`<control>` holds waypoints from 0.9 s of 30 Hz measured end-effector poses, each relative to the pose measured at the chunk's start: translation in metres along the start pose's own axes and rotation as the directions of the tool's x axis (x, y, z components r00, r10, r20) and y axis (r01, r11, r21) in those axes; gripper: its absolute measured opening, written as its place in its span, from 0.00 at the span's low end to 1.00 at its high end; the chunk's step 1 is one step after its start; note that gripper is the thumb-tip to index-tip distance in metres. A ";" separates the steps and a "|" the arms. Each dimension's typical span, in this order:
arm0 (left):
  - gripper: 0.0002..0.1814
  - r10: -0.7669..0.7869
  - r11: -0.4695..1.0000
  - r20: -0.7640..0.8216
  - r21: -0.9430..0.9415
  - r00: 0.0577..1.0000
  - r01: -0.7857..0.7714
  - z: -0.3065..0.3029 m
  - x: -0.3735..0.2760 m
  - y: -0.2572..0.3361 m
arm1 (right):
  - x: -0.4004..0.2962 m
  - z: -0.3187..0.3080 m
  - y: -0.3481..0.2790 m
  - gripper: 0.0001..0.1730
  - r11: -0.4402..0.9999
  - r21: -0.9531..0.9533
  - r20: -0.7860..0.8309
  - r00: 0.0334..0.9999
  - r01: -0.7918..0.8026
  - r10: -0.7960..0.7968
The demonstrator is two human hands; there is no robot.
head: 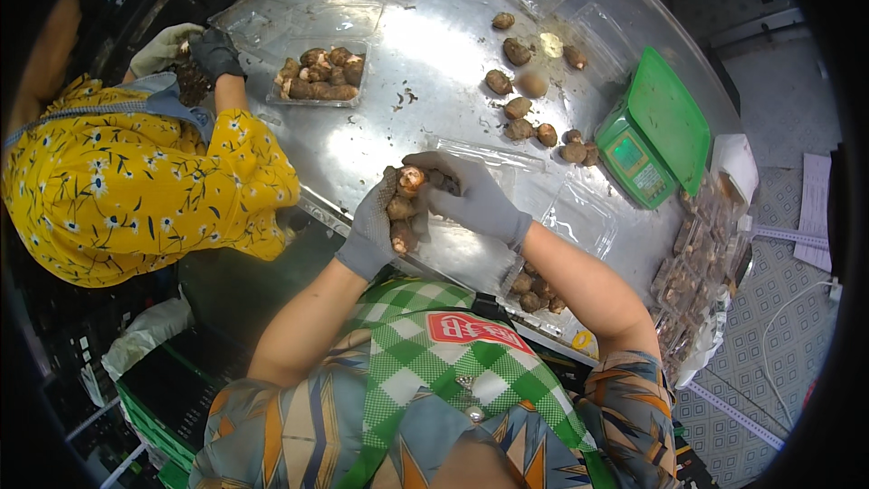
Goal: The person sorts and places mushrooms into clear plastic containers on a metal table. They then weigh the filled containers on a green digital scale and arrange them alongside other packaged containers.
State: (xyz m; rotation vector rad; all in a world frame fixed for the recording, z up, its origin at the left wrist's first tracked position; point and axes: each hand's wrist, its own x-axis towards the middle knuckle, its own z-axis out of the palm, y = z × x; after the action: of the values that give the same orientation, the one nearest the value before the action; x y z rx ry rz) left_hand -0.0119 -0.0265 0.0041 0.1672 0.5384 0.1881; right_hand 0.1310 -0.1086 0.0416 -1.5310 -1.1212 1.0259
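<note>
My left hand (372, 227), in a grey knit glove, cradles a row of small brown taro corms (400, 208) above the near edge of the metal table. My right hand (475, 198), gloved alike, curls its fingers around the other side of the corms. Some of what it grips is hidden by its fingers. Below the right forearm, more taro corms (535, 288) sit in a clear plastic clamshell. Under and beside the right hand lie open clear clamshell boxes (580, 217).
Loose taros (517, 109) lie across the steel table (448, 47). A green digital scale (638, 156) stands right, near stacked filled clamshells (686, 278). At left, a co-worker in yellow (149, 183) works with gloved hands near a filled clamshell box (322, 78).
</note>
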 end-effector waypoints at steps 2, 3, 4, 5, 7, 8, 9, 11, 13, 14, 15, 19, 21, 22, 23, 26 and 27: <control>0.21 0.038 0.996 -0.094 0.086 0.995 -0.030 -0.008 0.002 -0.001 | 0.003 0.000 -0.006 0.16 0.996 -0.084 0.003 0.999 -0.036 0.037; 0.21 0.031 0.993 -0.105 0.113 0.994 -0.019 -0.012 0.004 -0.001 | 0.004 -0.002 -0.008 0.15 0.994 -0.080 0.014 0.997 -0.075 0.076; 0.21 0.024 0.990 -0.116 0.141 0.993 -0.007 -0.014 0.004 0.000 | 0.004 -0.003 -0.009 0.15 0.991 -0.076 0.025 0.993 -0.113 0.115; 0.22 -0.023 0.994 -0.102 0.101 0.994 0.034 -0.014 0.003 0.001 | 0.005 -0.003 -0.006 0.14 0.994 -0.026 0.015 0.994 -0.109 0.109; 0.22 -0.117 0.993 -0.072 0.021 0.990 0.119 -0.009 -0.005 0.005 | 0.006 0.000 0.001 0.13 0.992 0.074 -0.007 0.995 -0.100 0.101; 0.22 -0.095 0.988 -0.065 0.113 0.993 0.102 -0.020 -0.003 0.005 | 0.007 0.000 0.000 0.13 0.992 0.022 -0.003 0.992 -0.127 0.127; 0.22 -0.123 0.989 -0.077 0.075 0.989 0.128 -0.027 -0.001 0.005 | 0.010 0.001 -0.002 0.13 0.988 -0.028 0.003 0.989 -0.151 0.151; 0.23 -0.179 0.984 -0.097 -0.002 0.979 0.180 -0.036 0.000 0.007 | 0.017 -0.002 -0.001 0.14 0.968 -0.225 0.010 0.994 -0.107 0.112; 0.23 -0.122 0.991 -0.091 0.040 0.988 0.126 -0.033 -0.003 0.008 | 0.024 -0.009 0.009 0.15 0.863 -0.505 0.032 0.999 0.016 0.000; 0.24 -0.094 0.993 -0.086 0.061 0.992 0.100 -0.029 -0.005 0.009 | 0.024 -0.008 0.017 0.15 0.895 -0.439 -0.016 0.995 0.080 -0.097; 0.23 -0.097 0.995 -0.061 0.010 0.993 0.098 -0.024 -0.007 0.010 | 0.024 -0.013 0.024 0.15 0.847 -0.526 0.020 0.997 0.079 -0.080; 0.19 -0.061 0.991 0.055 -0.112 0.997 0.067 -0.028 -0.011 0.012 | 0.035 -0.042 0.000 0.17 0.545 -0.827 0.150 0.879 -0.139 0.452; 0.17 -0.006 0.996 0.109 -0.092 0.994 0.016 -0.030 -0.010 0.011 | 0.016 -0.057 0.037 0.16 0.574 -0.818 0.206 0.918 -0.028 0.339; 0.16 0.004 0.999 0.060 -0.053 0.998 -0.001 -0.027 -0.009 0.010 | 0.004 -0.058 0.050 0.16 0.603 -0.798 0.215 0.934 -0.002 0.287; 0.16 0.016 1.000 0.012 -0.012 1.000 -0.016 -0.021 -0.009 0.009 | -0.004 -0.054 0.060 0.15 0.569 -0.822 0.238 0.916 0.013 0.323; 0.15 0.022 0.992 -0.099 0.129 0.995 -0.009 -0.014 -0.003 0.008 | -0.016 -0.041 0.066 0.15 0.481 -0.876 0.277 0.847 0.029 0.453; 0.15 0.018 0.983 -0.133 0.182 0.991 0.006 -0.013 -0.001 0.008 | -0.016 -0.040 0.065 0.16 0.515 -0.857 0.281 0.860 0.025 0.426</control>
State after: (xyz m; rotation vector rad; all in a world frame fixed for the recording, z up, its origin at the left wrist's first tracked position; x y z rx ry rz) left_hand -0.0206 -0.0174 -0.0043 0.3358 0.6896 0.1567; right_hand 0.1775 -0.1410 -0.0121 -2.3068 -2.0294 1.1002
